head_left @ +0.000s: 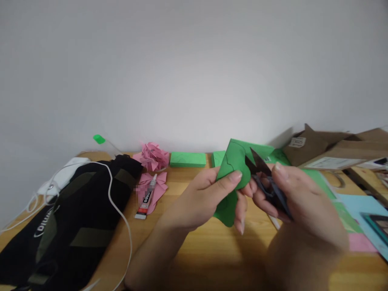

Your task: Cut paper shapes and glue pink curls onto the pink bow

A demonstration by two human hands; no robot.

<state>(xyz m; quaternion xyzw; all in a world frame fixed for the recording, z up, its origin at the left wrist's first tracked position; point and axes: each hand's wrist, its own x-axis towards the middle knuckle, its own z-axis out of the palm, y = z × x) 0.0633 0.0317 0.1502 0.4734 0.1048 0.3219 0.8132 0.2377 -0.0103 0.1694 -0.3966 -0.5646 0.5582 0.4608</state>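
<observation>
My left hand (pixel 209 194) pinches a folded piece of green paper (pixel 233 155) between thumb and fingers, above the table. Dark curved lines are drawn on the paper, and its lower right edge is cut to a rounded outline. My right hand (pixel 298 196) is wrapped round the dark handles of a pair of scissors (pixel 257 161). Their blades stand apart at the paper's right edge; whether they touch it I cannot tell. Part of the green paper hangs below my left hand, and my palm hides some of it.
On the wooden table (pixel 194 262), a black bag (pixel 87 230) and white cable (pixel 127 226) lie left. Pink paper flowers (pixel 153 157) and a glue tube (pixel 146 198) lie nearby. Green folded paper (pixel 188 159) stands by the wall; a brown cardboard package (pixel 333 147) is back right, coloured sheets (pixel 360 204) below it.
</observation>
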